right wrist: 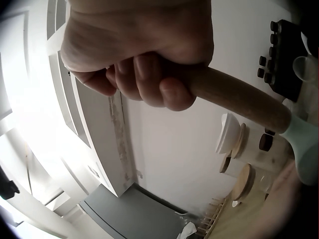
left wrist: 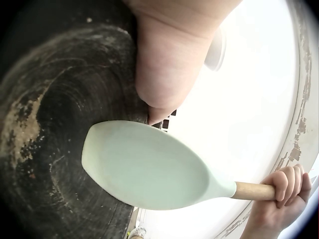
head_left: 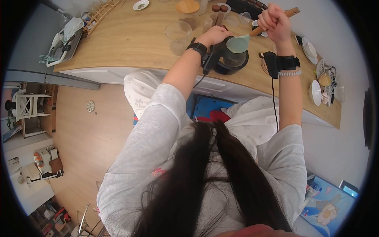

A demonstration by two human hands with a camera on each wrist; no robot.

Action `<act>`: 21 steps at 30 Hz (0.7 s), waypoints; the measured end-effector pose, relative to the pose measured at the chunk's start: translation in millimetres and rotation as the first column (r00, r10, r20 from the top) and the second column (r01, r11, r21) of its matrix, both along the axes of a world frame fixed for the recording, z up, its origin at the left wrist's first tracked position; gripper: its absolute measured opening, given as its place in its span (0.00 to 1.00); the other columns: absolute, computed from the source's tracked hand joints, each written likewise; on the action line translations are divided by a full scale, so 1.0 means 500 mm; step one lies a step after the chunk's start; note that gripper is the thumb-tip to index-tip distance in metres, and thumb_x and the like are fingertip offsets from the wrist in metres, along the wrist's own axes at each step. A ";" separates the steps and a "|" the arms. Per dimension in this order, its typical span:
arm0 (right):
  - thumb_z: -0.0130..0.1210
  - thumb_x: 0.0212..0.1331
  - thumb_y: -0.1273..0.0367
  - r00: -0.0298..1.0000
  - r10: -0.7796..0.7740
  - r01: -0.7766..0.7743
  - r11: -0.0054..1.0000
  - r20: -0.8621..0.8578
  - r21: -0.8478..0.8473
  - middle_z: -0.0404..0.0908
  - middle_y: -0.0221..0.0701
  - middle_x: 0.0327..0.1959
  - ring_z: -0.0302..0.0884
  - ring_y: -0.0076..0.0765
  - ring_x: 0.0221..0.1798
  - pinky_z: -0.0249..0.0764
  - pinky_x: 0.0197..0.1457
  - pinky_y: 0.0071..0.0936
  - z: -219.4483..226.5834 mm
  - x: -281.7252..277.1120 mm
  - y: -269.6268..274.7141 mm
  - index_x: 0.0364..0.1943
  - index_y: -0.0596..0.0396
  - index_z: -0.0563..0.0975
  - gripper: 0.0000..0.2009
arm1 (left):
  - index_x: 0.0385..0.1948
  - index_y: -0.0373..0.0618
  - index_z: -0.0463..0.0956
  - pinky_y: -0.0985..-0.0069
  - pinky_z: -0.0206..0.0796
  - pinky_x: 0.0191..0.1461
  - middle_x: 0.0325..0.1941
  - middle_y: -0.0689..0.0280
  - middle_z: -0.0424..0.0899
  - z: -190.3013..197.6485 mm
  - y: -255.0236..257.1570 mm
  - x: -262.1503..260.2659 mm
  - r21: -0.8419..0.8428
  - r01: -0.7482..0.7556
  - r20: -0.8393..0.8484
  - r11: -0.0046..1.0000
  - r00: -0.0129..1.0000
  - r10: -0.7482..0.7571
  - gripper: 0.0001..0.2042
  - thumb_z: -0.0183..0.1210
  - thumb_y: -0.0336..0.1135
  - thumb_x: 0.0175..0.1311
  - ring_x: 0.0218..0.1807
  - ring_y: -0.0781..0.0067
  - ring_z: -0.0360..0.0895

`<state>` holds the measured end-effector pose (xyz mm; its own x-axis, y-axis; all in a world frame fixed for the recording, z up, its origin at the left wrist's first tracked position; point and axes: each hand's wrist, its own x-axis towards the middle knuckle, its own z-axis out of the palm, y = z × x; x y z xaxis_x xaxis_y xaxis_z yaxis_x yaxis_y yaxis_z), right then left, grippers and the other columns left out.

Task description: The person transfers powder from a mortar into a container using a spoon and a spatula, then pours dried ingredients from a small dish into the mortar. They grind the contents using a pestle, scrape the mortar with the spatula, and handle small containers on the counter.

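Note:
My left hand (head_left: 213, 36) holds the far left rim of a black pot (head_left: 233, 65), its thumb (left wrist: 169, 64) lying over the rim in the left wrist view. Pale brown residue (left wrist: 25, 127) clings to the dark inside of the pot. In my raised right hand (head_left: 275, 23) is a mint-green spoon (head_left: 238, 44), gripped by its wooden handle (right wrist: 239, 97) with the fingers curled round it. The spoon's broad head (left wrist: 144, 164) hangs over the pot's opening, tilted downward to the left. My left fingers beyond the rim are mostly hidden.
On the wooden counter (head_left: 130, 43), a large clear glass container (head_left: 178, 31) stands left of my left hand. Brown-lidded jars (head_left: 216, 8) and a round wooden lid (head_left: 187, 5) are behind it. A white bowl (head_left: 315, 93) and a wire rack (head_left: 327, 75) sit at the right end.

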<state>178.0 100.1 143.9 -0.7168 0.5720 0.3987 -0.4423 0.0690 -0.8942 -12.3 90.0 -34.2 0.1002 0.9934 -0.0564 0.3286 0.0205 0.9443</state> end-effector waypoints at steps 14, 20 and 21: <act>0.38 0.55 0.71 0.993 -0.101 0.106 0.991 0.053 -0.084 0.52 0.23 0.07 0.44 0.21 0.12 0.47 0.19 0.22 -0.006 0.016 -0.059 0.14 0.48 0.54 0.14 | 0.36 0.38 0.79 0.72 0.67 0.45 0.36 0.57 0.82 0.004 -0.001 -0.001 0.021 -0.006 -0.020 1.000 1.000 0.007 0.21 0.54 0.50 0.58 0.38 0.65 0.77; 0.37 0.54 0.73 0.978 -0.205 0.208 0.976 0.047 -0.071 0.52 0.24 0.07 0.44 0.21 0.12 0.47 0.18 0.22 -0.009 0.014 -0.084 0.13 0.49 0.55 0.13 | 0.35 0.36 0.79 0.72 0.67 0.44 0.34 0.57 0.82 0.004 -0.004 0.000 0.053 -0.019 -0.012 0.998 1.000 0.020 0.21 0.54 0.50 0.58 0.37 0.65 0.77; 0.38 0.54 0.73 0.975 -0.220 0.222 0.972 0.031 -0.081 0.52 0.24 0.07 0.44 0.21 0.12 0.47 0.18 0.23 -0.010 0.016 -0.087 0.13 0.49 0.55 0.13 | 0.35 0.36 0.79 0.72 0.67 0.44 0.34 0.57 0.82 0.006 -0.007 0.000 0.055 -0.017 -0.011 0.998 1.000 0.018 0.21 0.54 0.50 0.58 0.37 0.65 0.77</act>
